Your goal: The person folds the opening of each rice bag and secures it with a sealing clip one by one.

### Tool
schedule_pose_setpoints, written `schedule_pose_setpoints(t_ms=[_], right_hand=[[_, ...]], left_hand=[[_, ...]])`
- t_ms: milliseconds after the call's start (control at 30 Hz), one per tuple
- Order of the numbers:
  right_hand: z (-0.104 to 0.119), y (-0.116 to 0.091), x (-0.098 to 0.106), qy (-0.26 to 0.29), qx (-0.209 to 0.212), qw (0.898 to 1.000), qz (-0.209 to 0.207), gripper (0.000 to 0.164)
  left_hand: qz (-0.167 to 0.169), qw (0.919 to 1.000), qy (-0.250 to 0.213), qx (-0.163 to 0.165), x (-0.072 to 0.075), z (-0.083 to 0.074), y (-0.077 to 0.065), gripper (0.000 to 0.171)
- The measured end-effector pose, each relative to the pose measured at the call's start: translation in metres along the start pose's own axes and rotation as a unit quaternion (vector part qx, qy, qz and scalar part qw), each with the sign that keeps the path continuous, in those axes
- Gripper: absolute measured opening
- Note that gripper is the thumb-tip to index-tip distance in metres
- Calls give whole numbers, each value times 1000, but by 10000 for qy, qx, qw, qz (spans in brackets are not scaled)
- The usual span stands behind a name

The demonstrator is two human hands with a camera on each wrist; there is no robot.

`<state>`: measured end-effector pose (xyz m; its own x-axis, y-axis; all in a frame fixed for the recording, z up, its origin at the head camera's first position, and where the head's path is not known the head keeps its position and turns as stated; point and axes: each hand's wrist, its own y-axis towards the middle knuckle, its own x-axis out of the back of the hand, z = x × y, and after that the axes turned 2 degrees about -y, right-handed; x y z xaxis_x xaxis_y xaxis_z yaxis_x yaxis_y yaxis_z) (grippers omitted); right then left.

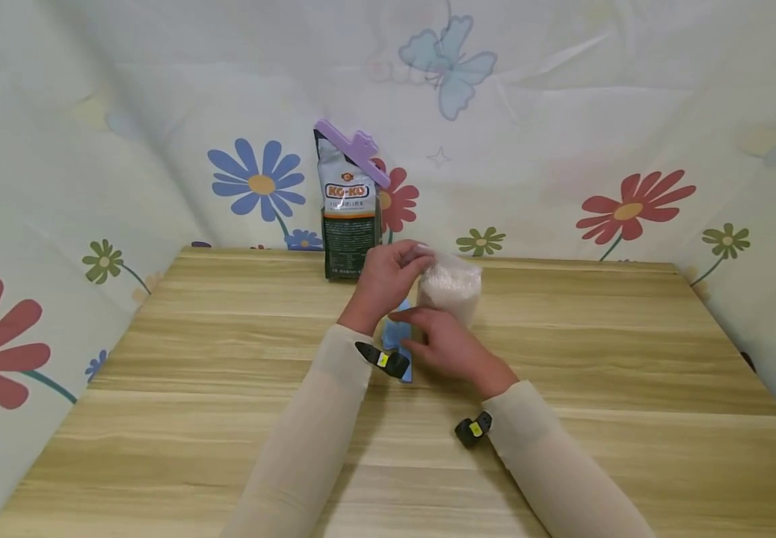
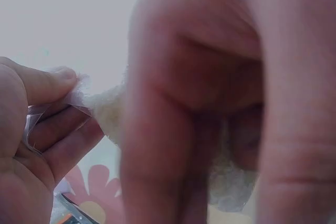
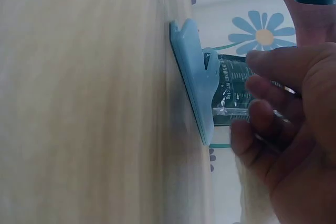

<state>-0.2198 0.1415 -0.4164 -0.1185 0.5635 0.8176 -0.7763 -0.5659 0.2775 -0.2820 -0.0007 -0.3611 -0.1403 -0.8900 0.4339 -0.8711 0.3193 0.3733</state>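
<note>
My left hand pinches the gathered top of a clear plastic bag of white grains, which sits on the table. In the left wrist view, the thumb and fingers hold the crinkled plastic. A light blue sealing clip lies on the table in front of the bag. My right hand hovers right beside this clip with fingers loosely bent and nothing between them. Its blurred fingers fill much of the left wrist view and hide most of the bag.
Behind the left hand a green and silver KO-KO package stands upright near the table's back edge. A purple clip sits slantwise across its top. The wood-grain table meets a flower-printed curtain at the back and sides.
</note>
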Motion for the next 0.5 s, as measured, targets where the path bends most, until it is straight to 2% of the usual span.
schedule_pose_setpoints(t_ms=[100,333,500], right_hand=[[2,0,-1,-175,-33,9996,227,44],[6,4,-5,-448,91,9964,712,47],[7,5,-8,-441,-131,9926,1125,46]], left_hand=[[-85,10000,25,-39,1,-2,0,17],[-107,9999,42,95,2,-4,0,17],[-229,9997,-58,42,2,-4,0,17]])
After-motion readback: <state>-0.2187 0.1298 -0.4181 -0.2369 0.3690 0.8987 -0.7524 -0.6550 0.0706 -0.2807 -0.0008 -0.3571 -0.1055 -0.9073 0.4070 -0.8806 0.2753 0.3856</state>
